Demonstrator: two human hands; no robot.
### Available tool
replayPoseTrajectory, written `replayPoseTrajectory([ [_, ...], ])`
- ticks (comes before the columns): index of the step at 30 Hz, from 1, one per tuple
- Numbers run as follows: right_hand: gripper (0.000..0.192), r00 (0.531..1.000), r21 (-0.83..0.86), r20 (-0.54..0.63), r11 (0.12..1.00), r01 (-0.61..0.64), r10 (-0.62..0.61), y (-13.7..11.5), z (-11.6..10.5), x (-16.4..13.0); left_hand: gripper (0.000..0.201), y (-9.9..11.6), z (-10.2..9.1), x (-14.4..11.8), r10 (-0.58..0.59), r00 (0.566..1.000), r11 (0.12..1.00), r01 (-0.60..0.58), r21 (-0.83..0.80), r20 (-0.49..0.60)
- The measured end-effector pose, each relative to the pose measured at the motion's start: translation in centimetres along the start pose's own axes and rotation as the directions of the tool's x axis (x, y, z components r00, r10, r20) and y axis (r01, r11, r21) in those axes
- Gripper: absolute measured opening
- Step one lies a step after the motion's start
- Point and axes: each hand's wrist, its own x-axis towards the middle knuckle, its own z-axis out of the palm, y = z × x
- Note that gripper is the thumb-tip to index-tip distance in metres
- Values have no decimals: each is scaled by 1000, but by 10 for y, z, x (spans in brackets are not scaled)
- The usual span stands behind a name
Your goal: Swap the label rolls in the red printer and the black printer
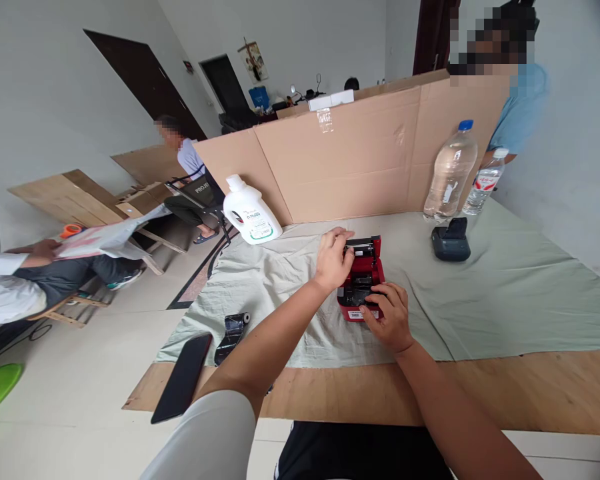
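From the head view, I have the small red box-shaped device (364, 279) standing with its lid raised, back from the middle of the cloth-covered wooden counter's (490, 313) front edge, and the step in hand looks like tending the glossy black material inside. My left hand's (334, 257) fingers bend at the lid, my right hand's (391, 313) spread moderately over the base's front right corner; whether either set grips I cannot tell. I judge the next move calls for a steadied base and light fingertips.
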Motion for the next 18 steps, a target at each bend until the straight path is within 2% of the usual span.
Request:
replayPoseTrajectory([
  [1,8,1000,0,1,1000,-3,3,0,0,0,39,-5,2,-3,8,999,1000,-8,2,-37],
  [4,7,1000,1,-16,1000,-2,2,1,-1,-1,50,-14,8,-18,20,1000,998,-21,-60,-20],
  [9,9,999,-13,-50,1000,1,-1,2,0,-1,48,-2,11,-64,51,995,989,-63,-136,-84],
  [12,12,999,-26,-28,999,-22,22,3,2,-2,47,6,14,-91,54,995,989,-65,-130,-87],
  [15,19,1000,-12,12,1000,-27,27,5,3,-2,46,7,22,-108,59,994,993,-69,-100,-94],
  [18,31,999,-13,32,1000,-24,24,7,5,-3,44,5,31,-115,37,988,996,-49,-78,-150],
])
